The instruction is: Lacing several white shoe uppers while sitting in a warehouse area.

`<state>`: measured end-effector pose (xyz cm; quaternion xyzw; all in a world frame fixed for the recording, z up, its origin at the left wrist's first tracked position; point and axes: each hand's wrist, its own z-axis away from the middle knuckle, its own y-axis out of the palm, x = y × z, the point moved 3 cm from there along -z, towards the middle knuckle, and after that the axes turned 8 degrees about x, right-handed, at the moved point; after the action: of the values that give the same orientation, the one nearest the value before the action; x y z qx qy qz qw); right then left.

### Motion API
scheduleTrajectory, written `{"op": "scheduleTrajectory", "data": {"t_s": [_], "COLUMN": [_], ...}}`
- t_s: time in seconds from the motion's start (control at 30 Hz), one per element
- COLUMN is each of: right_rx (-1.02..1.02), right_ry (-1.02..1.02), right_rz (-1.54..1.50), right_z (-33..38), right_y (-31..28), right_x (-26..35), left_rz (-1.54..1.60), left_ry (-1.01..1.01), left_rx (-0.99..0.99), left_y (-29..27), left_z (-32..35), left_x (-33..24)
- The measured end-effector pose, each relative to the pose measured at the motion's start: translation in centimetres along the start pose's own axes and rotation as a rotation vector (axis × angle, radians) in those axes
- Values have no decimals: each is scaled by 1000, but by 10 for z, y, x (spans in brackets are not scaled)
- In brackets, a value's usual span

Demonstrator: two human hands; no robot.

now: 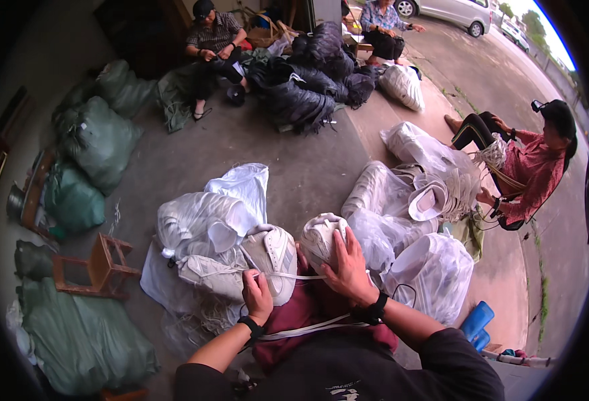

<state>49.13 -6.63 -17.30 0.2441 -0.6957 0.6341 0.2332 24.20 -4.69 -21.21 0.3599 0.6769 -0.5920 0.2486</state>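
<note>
My left hand [258,298] is closed in a pinch on one end of a white shoelace [288,275]. The lace runs taut to the right, toward a pale sneaker upper [321,235]. My right hand [349,267] grips that upper, with fingers wrapped over its side; the thumb side is partly hidden. Just beyond my left hand rests a second pale sneaker upper [278,257], with rows of eyelets along it. Another light upper [211,275] lies left of it. More loose white laces [314,327] lie across my lap over dark red cloth [294,311].
Clear plastic bags of white uppers lie to the left [198,220] and right [435,271]. A wooden stool [101,267] and green sacks [84,334] stand at left. A person [535,157] sits at right; two more people sit farther back near dark bundles [308,87].
</note>
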Motion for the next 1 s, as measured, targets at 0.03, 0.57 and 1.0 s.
{"op": "scheduleTrajectory", "data": {"t_s": [0.03, 0.57, 1.0], "right_rx": [-11, -20, 178], "right_ry": [1, 25, -452], "right_rz": [-2, 276, -450], "right_z": [0, -26, -60], "right_y": [2, 11, -52], "right_x": [1, 9, 168], "left_rz": [-11, 55, 166], "left_ry": [52, 25, -10], "left_rx": [-31, 18, -66], "left_y": [-2, -9, -24], "left_z": [1, -24, -35], "left_x": [-2, 26, 48]}}
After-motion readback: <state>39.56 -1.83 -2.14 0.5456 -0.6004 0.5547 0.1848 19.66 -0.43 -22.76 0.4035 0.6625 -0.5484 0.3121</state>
